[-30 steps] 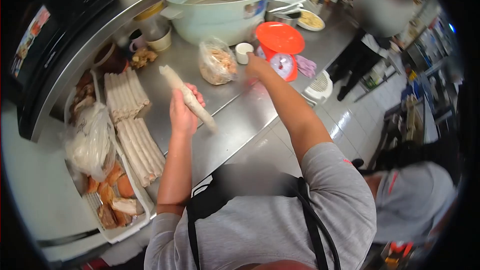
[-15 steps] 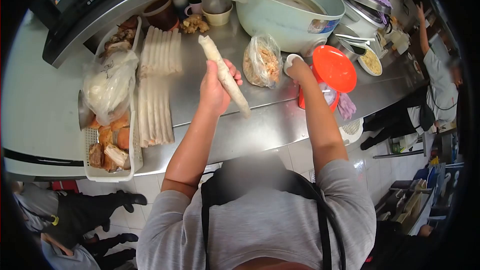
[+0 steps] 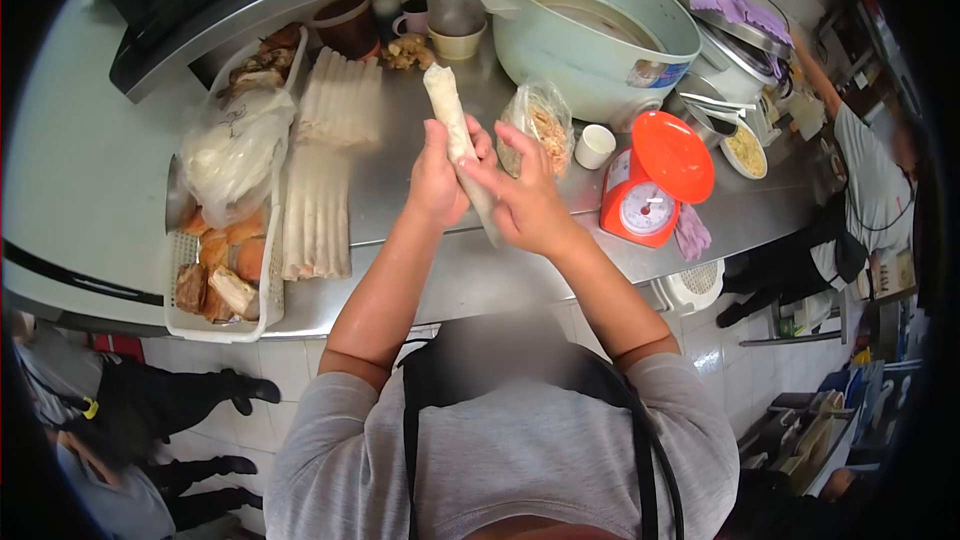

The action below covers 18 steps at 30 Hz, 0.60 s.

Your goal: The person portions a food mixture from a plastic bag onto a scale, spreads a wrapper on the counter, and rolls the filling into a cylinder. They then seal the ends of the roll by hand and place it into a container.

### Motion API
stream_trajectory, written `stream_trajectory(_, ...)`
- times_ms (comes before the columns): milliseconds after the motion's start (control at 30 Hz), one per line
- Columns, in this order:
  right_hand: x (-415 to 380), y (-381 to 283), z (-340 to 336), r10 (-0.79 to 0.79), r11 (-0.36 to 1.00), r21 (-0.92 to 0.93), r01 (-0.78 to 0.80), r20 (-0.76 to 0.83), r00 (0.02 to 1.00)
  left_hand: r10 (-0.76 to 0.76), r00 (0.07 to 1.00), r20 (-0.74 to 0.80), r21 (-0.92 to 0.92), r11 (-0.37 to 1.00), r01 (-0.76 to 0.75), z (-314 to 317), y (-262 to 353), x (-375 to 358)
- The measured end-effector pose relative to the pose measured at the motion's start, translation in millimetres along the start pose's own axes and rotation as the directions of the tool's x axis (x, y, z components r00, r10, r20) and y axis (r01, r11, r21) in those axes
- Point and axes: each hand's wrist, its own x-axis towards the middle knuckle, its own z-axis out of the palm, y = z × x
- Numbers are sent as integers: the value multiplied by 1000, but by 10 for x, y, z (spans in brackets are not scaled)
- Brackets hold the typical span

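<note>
My left hand [image 3: 440,172] holds a long pale roll [image 3: 447,105], tilted, its upper end toward the back of the steel counter. My right hand [image 3: 528,198] touches the roll's side with a fingertip, other fingers spread; whether it grips anything is not clear. Behind it lies a clear bag of shredded brownish food [image 3: 550,132]. A small white cup [image 3: 595,146] stands right of the bag, beside a red dial scale [image 3: 645,208]. Many similar pale rolls [image 3: 318,210] lie in two stacked rows to the left.
A white basket [image 3: 262,325] with brown chunks and a plastic bag [image 3: 237,155] is at left. A large pale green tub [image 3: 600,50], ginger [image 3: 408,52] and a bowl of yellowish shreds [image 3: 745,152] line the back. People stand at right and lower left.
My right hand has left the small white cup and moved left to the roll. The cup now stands free on the counter. My left hand still holds the roll.
</note>
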Motion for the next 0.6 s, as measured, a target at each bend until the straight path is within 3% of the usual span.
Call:
stream_trajectory(100, 76, -96, -24, -82, 996, 38, 80, 30, 996, -3, 1000, 22, 38, 999, 2, 11, 94, -62)
stream_trajectory(200, 229, -175, 25, 16, 992, 124, -1, -118, 993, 0, 993, 120, 113, 993, -14, -53, 189, -96)
stream_trajectory(300, 284, -237, 90, -28, 999, -16, 28, 11, 1000, 40, 999, 2, 87, 995, -40, -19, 268, -169)
stream_trajectory(400, 272, -304, 152, -139, 990, 40, 136, 75, 987, 41, 999, -11, -18, 999, -41, -129, 425, -243)
stream_trajectory(500, 352, -433, 274, -28, 994, 110, 27, 9, 1000, 113, 994, -1, 24, 993, -113, -214, 543, -317)
stream_trajectory(600, 399, -527, 450, -123, 992, -7, 124, 92, 988, 124, 991, -50, -49, 991, -127, -206, 712, -432)
